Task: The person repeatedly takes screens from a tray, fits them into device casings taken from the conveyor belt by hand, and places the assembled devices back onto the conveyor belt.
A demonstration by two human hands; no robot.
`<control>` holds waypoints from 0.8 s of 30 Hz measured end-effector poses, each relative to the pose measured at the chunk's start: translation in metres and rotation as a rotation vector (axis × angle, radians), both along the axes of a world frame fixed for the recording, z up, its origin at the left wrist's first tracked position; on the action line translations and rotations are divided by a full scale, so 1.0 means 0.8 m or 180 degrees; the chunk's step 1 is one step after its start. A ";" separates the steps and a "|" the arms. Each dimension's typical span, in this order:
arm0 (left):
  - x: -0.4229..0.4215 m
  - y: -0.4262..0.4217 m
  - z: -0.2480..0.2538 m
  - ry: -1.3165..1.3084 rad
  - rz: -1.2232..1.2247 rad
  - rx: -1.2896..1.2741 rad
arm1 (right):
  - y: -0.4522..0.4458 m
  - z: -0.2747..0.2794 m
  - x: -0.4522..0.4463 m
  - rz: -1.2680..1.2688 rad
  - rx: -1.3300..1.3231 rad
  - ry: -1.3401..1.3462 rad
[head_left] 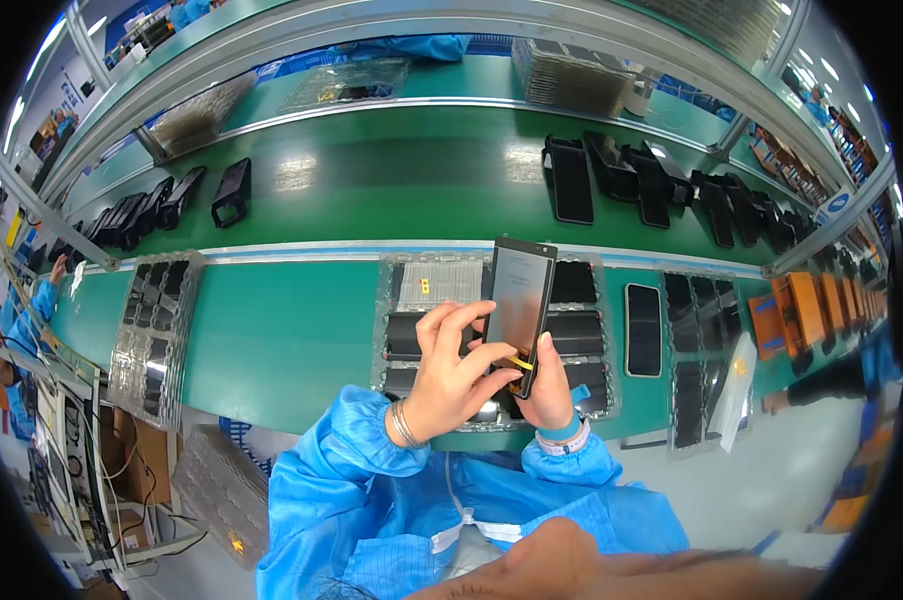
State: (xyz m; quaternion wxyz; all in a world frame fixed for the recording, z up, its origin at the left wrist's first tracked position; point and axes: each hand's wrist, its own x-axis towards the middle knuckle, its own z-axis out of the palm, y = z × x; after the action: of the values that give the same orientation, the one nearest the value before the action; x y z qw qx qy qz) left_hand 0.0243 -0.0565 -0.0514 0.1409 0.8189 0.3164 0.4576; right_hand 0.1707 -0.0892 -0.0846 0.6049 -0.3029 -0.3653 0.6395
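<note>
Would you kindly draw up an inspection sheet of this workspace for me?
Surface: green bench, bearing left tray stack, middle tray, right tray.
Job's things: held phone above the middle tray, yellow strip near its lower end; another phone on the bench.
Clutter: plastic piece at the right tray's edge.
Grip: left hand at the strip, pinch unclear; right hand holding the phone.
Cables: wires, far left.
Surroundings: belt bearing dark devices; co-worker's hand, far left.

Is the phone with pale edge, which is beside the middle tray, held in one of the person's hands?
No, the pale-edged phone lies on the green table, while the right hand holds another device.
</note>
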 end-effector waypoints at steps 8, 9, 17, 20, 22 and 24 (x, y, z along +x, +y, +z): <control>-0.009 0.003 -0.003 0.0065 -0.0235 -0.0169 | -0.009 0.011 -0.006 0.0055 0.0153 -0.0214; -0.009 0.002 -0.003 0.0081 -0.0286 -0.0176 | -0.009 0.012 -0.007 0.0021 0.0150 -0.0259; -0.022 0.009 -0.014 0.0221 -0.0369 -0.0847 | 0.016 0.004 0.005 -0.1583 0.0179 0.0269; -0.044 0.066 -0.053 0.0422 -0.0027 -0.0998 | 0.012 0.004 0.018 -0.1881 0.0316 0.0161; -0.055 0.114 -0.093 0.0750 0.0328 -0.0904 | 0.007 0.011 0.022 -0.1753 0.0451 0.0206; -0.060 0.151 -0.126 0.0967 0.0890 -0.0927 | 0.006 0.014 0.023 -0.1681 0.0562 -0.0024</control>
State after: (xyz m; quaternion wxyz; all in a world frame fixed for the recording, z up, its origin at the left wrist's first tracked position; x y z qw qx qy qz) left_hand -0.0236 0.0639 -0.1524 0.1435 0.7976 0.5068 0.2939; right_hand 0.1893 -0.0840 -0.0735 0.7733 -0.3362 -0.3302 0.4242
